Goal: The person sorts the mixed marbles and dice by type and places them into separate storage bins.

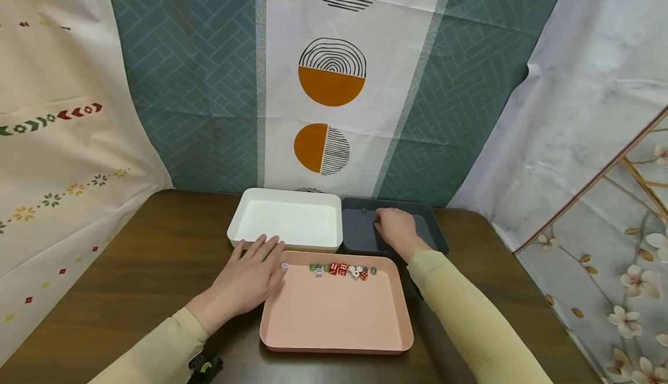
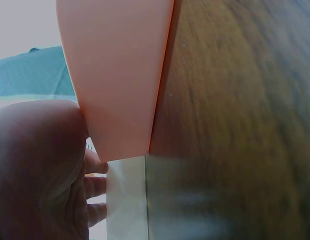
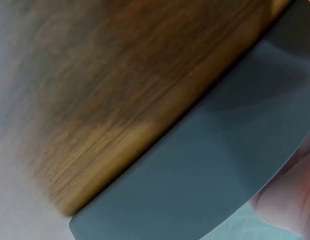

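Note:
My left hand point(image 1: 251, 272) lies with its fingers straight over the upper left corner of the pink tray point(image 1: 334, 326), fingertips at the near rim of the white tray point(image 1: 292, 218). In the left wrist view the fingers point(image 2: 96, 187) reach over the white tray's wall. My right hand point(image 1: 398, 230) is lowered into the dark grey tray point(image 1: 355, 233) with its fingers curled; whether they hold something is hidden. A small green piece point(image 1: 364, 210) lies left of it. Along the pink tray's far side sit red dice point(image 1: 333, 268), white dice point(image 1: 319, 272) and green pieces point(image 1: 373, 270).
All three trays stand on a brown wooden table point(image 1: 156, 268), white and dark grey side by side behind the pink one. A patterned cloth point(image 1: 209, 82) hangs behind the table. More cloths hang at both sides.

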Motion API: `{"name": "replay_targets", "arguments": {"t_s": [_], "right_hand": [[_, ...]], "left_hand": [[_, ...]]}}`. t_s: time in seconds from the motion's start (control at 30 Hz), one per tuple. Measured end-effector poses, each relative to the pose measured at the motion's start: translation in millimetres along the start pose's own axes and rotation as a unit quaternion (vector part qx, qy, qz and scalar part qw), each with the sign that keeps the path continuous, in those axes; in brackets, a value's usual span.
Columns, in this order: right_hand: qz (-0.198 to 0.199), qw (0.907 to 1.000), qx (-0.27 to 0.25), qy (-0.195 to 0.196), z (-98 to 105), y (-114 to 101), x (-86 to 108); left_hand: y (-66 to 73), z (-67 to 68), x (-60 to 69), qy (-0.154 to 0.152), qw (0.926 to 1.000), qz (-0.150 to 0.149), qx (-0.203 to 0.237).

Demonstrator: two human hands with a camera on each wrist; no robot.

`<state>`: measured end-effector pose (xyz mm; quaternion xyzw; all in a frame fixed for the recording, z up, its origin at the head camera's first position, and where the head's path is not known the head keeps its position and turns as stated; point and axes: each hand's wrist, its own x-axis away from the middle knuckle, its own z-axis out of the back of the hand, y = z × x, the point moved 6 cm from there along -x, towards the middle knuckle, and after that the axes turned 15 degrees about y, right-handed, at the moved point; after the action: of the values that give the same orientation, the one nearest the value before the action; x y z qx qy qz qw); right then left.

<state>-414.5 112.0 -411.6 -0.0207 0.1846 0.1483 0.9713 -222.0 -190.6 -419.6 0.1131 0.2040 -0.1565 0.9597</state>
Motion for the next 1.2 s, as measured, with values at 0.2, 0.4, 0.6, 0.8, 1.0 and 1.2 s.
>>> {"name": "replay_targets", "arguments": {"t_s": [0.2, 0.4, 0.6, 0.8, 1.0, 1.2], "right_hand": [[-0.003, 0.9999, 0.012, 0.004, -1.7, -0.5, 0.0], [-0.005, 0.9999, 0.009, 0.012, -0.7, 1.2, -1.4], [-0.004, 0.9999, 0.006, 0.008, -0.7, 0.8, -2.6], [-0.004, 0.9999, 0.005, 0.008, -1.3, 2.4, -3.5], [-0.004, 1.0000, 0.002, 0.002, -2.8, 2.7, -3.2], [0.000, 1.0000, 0.001, 0.001, -2.0, 1.3, -2.8]], "left_hand": [[1.0, -0.3, -0.5, 0.002, 1.0000, -0.002, 0.000], [0.3, -1.7, -1.7, 0.004, 1.0000, 0.000, -0.002], [-0.7, -2.6, -2.2, 0.004, 1.0000, 0.001, -0.004], [-1.0, -3.2, -2.2, 0.002, 1.0000, 0.001, -0.002], [-0.8, -4.0, -1.7, 0.001, 1.0000, 0.003, 0.002], [-0.8, -3.0, -1.2, 0.002, 1.0000, 0.003, 0.002]]}}
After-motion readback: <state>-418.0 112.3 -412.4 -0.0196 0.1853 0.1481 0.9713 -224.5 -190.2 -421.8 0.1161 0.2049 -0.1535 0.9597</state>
